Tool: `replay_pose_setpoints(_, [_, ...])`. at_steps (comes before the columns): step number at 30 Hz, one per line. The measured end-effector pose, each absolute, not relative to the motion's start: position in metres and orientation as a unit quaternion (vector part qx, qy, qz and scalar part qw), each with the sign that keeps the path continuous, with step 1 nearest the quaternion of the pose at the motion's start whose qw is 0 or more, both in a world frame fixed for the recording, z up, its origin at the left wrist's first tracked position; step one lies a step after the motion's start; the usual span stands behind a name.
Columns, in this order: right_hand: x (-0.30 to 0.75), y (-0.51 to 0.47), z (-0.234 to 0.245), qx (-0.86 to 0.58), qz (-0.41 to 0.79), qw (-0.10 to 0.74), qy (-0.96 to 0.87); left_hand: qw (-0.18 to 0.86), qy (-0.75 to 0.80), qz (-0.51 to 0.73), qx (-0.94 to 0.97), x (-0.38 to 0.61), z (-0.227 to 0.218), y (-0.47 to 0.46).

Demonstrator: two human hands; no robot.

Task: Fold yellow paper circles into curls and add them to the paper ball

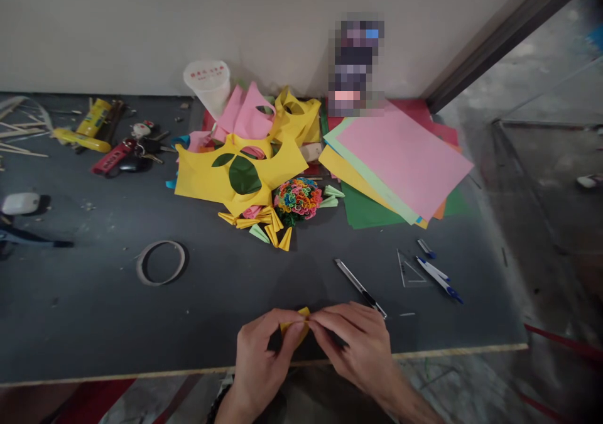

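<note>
Near the table's front edge, a small folded piece of yellow paper [302, 332] is pinched between both hands. My left hand [264, 348] grips its left part between thumb and forefinger. On the other side, my right hand [355, 342] pinches the right edge, fingertips almost touching the left ones. Parts of the paper are hidden behind the fingers. A utility knife [360, 288] lies just beyond my right hand. Farther back sit several folded yellow paper pieces [271, 226] beside a ball of colourful curled paper [298, 199].
Cut yellow paper [202, 176] and a lidded cup [207, 85] stand at the back. Stacked coloured sheets [400, 157] lie right of them. A compass [438, 278] and set square [409, 272] are at right; a tape roll [161, 263] and keys [148, 151] at left.
</note>
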State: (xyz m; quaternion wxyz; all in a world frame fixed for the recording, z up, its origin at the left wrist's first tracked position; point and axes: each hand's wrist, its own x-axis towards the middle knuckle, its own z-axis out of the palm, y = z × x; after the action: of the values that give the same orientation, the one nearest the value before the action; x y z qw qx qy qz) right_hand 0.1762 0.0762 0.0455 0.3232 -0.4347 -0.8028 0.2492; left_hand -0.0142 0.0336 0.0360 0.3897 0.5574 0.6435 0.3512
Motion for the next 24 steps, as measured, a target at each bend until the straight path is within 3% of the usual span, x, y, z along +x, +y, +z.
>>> replay_pose_setpoints(8, [0.176,0.0758,0.0404,-0.421,0.241,0.319,-0.814,0.459,0.659,0.35,0.482,-0.0158,0.0386,0.0416])
replay_pose_setpoints(24, [0.1737,0.0822,0.041,-0.422,0.242,0.336,-0.806,0.416,0.656,0.348,0.526,-0.0144,0.034,0.0373])
